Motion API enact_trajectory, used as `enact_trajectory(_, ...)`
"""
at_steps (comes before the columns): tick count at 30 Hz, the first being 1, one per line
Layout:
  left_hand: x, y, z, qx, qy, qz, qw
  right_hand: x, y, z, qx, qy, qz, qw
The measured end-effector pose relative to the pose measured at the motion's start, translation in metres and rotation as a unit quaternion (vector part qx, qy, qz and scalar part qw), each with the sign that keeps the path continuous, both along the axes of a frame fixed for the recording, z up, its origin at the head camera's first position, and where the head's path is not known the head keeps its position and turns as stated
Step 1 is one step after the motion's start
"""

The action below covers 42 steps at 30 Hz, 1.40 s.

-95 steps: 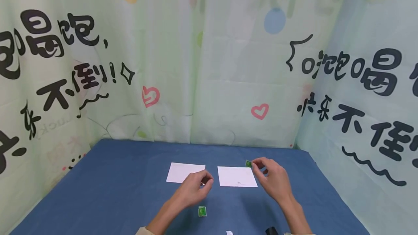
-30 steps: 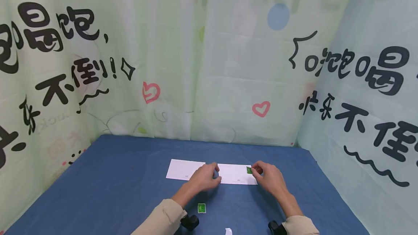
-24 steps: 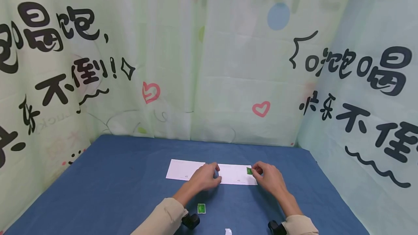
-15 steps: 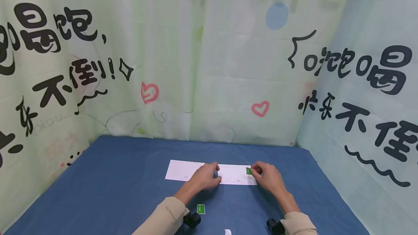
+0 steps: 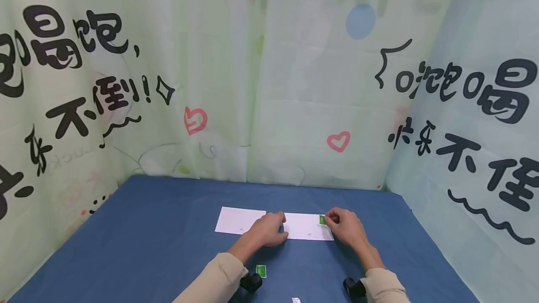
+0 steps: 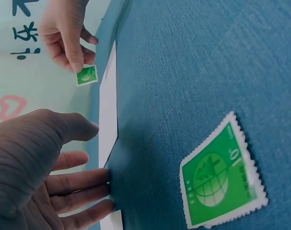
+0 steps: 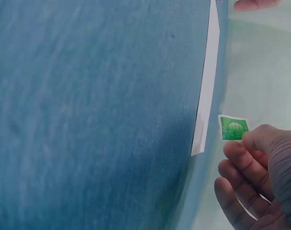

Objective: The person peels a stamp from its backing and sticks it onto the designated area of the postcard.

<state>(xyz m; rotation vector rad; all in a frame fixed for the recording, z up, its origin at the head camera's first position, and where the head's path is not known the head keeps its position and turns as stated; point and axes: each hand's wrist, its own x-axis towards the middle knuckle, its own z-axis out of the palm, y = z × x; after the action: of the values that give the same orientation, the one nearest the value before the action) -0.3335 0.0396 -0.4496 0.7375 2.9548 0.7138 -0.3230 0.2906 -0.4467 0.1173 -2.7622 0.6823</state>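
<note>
My right hand point(image 5: 347, 228) pinches a green postage stamp point(image 7: 234, 128) by its edge between thumb and forefinger. In the head view that stamp appears over the far right corner of the right white paper rectangle point(image 5: 305, 227). The wrist views show the stamp held up off the paper. My left hand point(image 5: 268, 229) is at the left end of the same paper, fingers loosely extended, with nothing between them; whether it touches the paper I cannot tell. A second green stamp point(image 6: 212, 177), with a globe and tree design, lies face up on the table below my left hand.
Another white paper rectangle point(image 5: 236, 220) lies to the left, partly behind my left hand. A small white scrap point(image 5: 296, 300) shows at the near edge. The blue cloth-covered table point(image 5: 126, 247) is enclosed by printed curtains point(image 5: 294, 83).
Since the earliest frame, the pinched stamp has come nearer, from the paper's far edge to over its corner. My left hand has moved right, off the left paper. Over the last second little has moved.
</note>
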Motion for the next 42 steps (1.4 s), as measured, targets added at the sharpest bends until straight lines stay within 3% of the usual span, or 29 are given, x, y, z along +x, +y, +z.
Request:
enact_trajectory(6, -0.002, 0.001, 0.000, -0.012, 0.014, 0.002, 0.9998, -0.004, 0.000, -0.001, -0.006, -0.003, -0.002, 1.000)
enact_trajectory(19, -0.005, 0.003, -0.012, -0.050, 0.052, 0.008, 0.9973, -0.010, 0.005, -0.006, -0.010, -0.024, -0.017, 1.000)
enact_trajectory(29, -0.007, 0.004, -0.019, -0.052, 0.050, 0.014, 0.9973, -0.013, 0.007, -0.008, -0.010, -0.032, -0.016, 0.999)
enact_trajectory(42, -0.001, 0.000, -0.015, -0.044, 0.049, 0.011, 0.9978, -0.019, 0.008, -0.007, -0.003, -0.056, -0.019, 0.998)
